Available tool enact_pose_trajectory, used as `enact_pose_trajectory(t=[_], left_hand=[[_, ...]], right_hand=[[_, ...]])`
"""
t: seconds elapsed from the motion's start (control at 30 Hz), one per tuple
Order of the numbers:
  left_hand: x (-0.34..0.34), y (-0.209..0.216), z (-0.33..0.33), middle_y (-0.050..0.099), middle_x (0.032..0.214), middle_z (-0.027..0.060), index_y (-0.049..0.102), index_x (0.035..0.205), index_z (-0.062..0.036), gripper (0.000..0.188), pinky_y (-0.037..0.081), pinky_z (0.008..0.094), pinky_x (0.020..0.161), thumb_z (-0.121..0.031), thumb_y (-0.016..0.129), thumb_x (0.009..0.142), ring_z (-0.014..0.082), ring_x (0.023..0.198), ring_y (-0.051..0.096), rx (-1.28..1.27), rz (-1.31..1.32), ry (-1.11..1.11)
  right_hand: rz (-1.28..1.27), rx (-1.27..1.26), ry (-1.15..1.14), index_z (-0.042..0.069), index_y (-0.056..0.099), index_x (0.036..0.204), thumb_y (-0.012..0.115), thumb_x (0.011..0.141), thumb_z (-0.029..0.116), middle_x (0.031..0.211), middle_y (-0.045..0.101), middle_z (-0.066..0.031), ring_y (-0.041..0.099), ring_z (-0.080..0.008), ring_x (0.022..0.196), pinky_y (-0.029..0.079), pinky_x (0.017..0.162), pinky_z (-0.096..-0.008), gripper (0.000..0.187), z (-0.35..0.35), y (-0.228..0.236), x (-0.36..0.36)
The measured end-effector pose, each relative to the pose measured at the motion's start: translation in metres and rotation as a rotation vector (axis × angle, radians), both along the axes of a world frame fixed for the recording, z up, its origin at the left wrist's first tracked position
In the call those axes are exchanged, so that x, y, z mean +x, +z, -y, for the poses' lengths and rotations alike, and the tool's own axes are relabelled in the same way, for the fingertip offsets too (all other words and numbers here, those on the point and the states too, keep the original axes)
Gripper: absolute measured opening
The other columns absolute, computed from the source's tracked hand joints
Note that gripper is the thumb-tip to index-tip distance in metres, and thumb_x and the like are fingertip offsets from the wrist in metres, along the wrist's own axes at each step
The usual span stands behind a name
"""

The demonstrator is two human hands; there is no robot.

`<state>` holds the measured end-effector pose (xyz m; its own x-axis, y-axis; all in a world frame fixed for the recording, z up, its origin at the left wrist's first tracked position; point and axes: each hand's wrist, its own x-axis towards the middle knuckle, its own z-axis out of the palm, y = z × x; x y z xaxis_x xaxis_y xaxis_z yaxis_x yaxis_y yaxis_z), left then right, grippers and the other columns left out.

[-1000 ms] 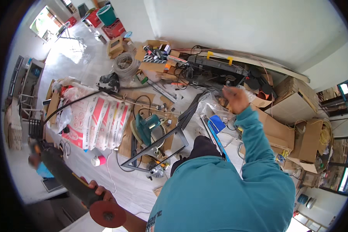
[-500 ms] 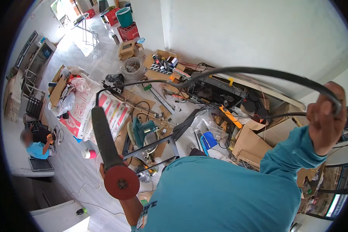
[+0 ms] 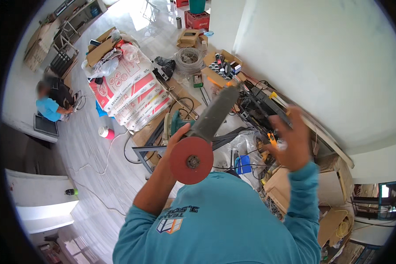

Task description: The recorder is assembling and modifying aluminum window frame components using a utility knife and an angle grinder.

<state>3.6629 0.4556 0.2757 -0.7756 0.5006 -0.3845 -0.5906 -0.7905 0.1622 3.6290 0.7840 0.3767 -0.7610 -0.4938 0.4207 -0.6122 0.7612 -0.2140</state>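
An angle grinder (image 3: 217,112) is in my left hand (image 3: 175,147), held up before my chest. Its dark body slants up to the right, and the round red disc (image 3: 180,163) at its near end faces me. My fingers behind the tool are partly hidden. To the right of the grinder, my right hand (image 3: 294,143) is raised with fingers spread, slightly blurred and holding nothing. Behind the grinder stands a green cut-off saw (image 3: 176,125), partly covered by my left hand and the tool.
Stacked red-and-white bags (image 3: 132,94) lie ahead left. Tools, a wire coil (image 3: 190,60), a blue dustpan (image 3: 243,164) and cardboard (image 3: 279,182) crowd the floor toward the wall. A white cable (image 3: 102,173) crosses the left floor. Another person (image 3: 50,108) sits at far left.
My right hand has let go of the grinder's black cord and come down and inward, its fingers opening. The grinder in my left hand has shifted right, and the view has turned.
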Motion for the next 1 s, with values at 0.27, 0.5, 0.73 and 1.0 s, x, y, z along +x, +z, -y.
enact_pose_trajectory(t=[0.27, 0.5, 0.73, 1.0], left_hand=[[-0.01, 0.034, -0.02, 0.068, 0.11, 0.0104, 0.056, 0.13, -0.0048, 0.071, 0.055, 0.0335, 0.084, -0.065, 0.037, 0.099, 0.0192, 0.098, 0.066, -0.523, -0.141, -0.308], [0.008, 0.004, -0.046, 0.062, 0.117, 0.0159, 0.046, 0.138, 0.0025, 0.073, 0.046, 0.0386, 0.097, -0.044, 0.071, 0.088, 0.0257, 0.107, 0.062, -1.437, -0.945, 0.459], [-0.001, -0.016, -0.083, 0.059, 0.119, 0.0208, 0.042, 0.136, 0.0027, 0.085, 0.047, 0.0417, 0.098, -0.032, 0.084, 0.071, 0.0344, 0.111, 0.061, -1.602, -0.612, 0.755], [-0.007, -0.049, -0.077, 0.059, 0.111, 0.0189, 0.039, 0.129, 0.0053, 0.09, 0.05, 0.0406, 0.09, -0.03, 0.089, 0.063, 0.0328, 0.101, 0.062, -1.802, -0.383, 0.713]], right_hand=[[0.176, -0.154, 0.511, 0.013, 0.049, 0.138, 0.091, 0.06, 0.028, 0.124, 0.063, -0.012, 0.065, -0.0327, 0.105, 0.052, 0.09, -0.0434, 0.091, 0.068, -0.083, -0.027], [0.789, -0.646, 0.187, 0.002, 0.049, 0.132, 0.089, 0.065, 0.029, 0.112, 0.068, -0.0152, 0.07, -0.0298, 0.1, 0.055, 0.086, -0.0404, 0.082, 0.103, -0.099, 0.019], [0.818, -0.624, 0.006, 0.005, 0.042, 0.138, 0.086, 0.067, 0.031, 0.111, 0.068, -0.023, 0.069, -0.0369, 0.101, 0.055, 0.085, -0.0436, 0.088, 0.122, -0.139, 0.021], [0.863, -0.359, 0.124, 0.006, 0.03, 0.148, 0.082, 0.07, 0.035, 0.11, 0.066, -0.0261, 0.066, -0.0445, 0.099, 0.054, 0.086, -0.0467, 0.098, 0.115, -0.153, 0.017]])
